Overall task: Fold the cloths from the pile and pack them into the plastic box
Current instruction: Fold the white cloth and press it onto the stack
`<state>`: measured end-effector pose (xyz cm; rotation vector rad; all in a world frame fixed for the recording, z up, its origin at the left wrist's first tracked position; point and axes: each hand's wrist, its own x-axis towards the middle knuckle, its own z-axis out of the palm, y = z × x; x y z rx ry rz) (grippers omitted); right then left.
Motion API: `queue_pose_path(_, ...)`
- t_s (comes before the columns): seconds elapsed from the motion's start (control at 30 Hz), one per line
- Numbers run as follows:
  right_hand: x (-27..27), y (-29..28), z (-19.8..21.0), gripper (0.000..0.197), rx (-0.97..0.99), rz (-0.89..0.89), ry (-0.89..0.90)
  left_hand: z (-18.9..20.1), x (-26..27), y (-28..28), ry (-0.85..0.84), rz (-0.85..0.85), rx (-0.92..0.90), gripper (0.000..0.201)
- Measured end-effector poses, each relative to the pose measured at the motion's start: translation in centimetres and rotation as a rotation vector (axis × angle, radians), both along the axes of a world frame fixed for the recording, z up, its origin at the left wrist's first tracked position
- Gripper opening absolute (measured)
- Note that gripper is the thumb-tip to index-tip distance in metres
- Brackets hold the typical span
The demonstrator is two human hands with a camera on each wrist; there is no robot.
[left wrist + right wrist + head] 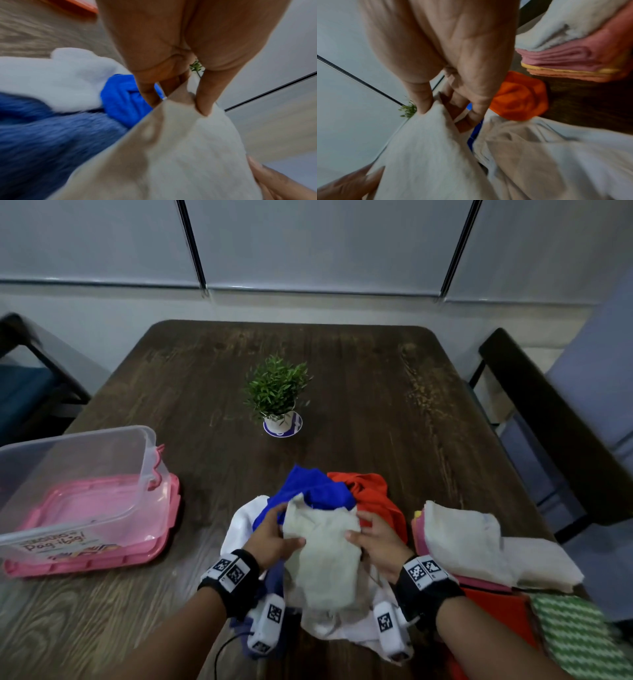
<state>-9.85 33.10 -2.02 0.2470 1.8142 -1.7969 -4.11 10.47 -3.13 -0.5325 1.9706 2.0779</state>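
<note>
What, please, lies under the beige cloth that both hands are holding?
Under the beige cloth lie a white cloth and, beyond it, a blue cloth and an orange cloth. The table directly beneath is covered.

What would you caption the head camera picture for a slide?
Both hands, left hand and right hand, grip a cream woven cloth over a mixed pile, with the clear plastic box waiting at the left.

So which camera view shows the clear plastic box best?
The head view: the clear plastic box stands whole at the table's left, on a pink lid, with no cloth visible inside. The left wrist and right wrist views show only hands and cloths, not the box.
</note>
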Motion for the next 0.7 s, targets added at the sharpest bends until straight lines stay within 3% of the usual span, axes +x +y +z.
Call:
queue_pose_path(0.13, -2.3, 0.2, 3.3, 0.056, -0.055, 0.104, 0.204, 3.0, -2.6, -0.4, 0.211, 0.075, 0.114, 0.093)
queue_pose_path(0.23, -2.3, 0.7, 3.7, 0.055, -0.040, 0.188, 0.282, 3.2, -2.0, -0.6, 0.258, 0.047, 0.153, 0.093)
queue_pose_path(0.33, -1.0, 1.8, 0.8, 0.065, 0.108, 0.391, 0.244, 0.4, 0.7, 0.0, 0.099, -0.001, 0.126, 0.086)
queue_pose_path(0.43, 1.0, 2.8, -2.6, 0.030, 0.351, 0.617, 0.176, -2.9, 3.6, 0.3, -0.122, -0.207, -0.008, 0.087)
queue_pose_path(0.47, 1.5, 3.1, -3.8, 0.029, 0.423, 0.686, 0.202, -3.9, 4.3, 0.3, -0.148, -0.288, -0.091, 0.077)
queue_pose_path(0.6, 2.4, 3.7, -5.9, 0.064, 0.575, 0.812, 0.263, -5.7, 5.4, 0.3, -0.200, -0.424, -0.403, 0.023)
queue_pose_path(0.63, 2.4, 3.6, -5.7, 0.064, 0.579, 0.795, 0.261, -5.8, 5.3, 0.3, -0.205, -0.406, -0.437, 0.025)
queue_pose_path(0.7, 1.8, 3.0, -4.5, 0.046, 0.555, 0.732, 0.272, -5.8, 5.0, 0.3, -0.213, -0.292, -0.417, 0.039)
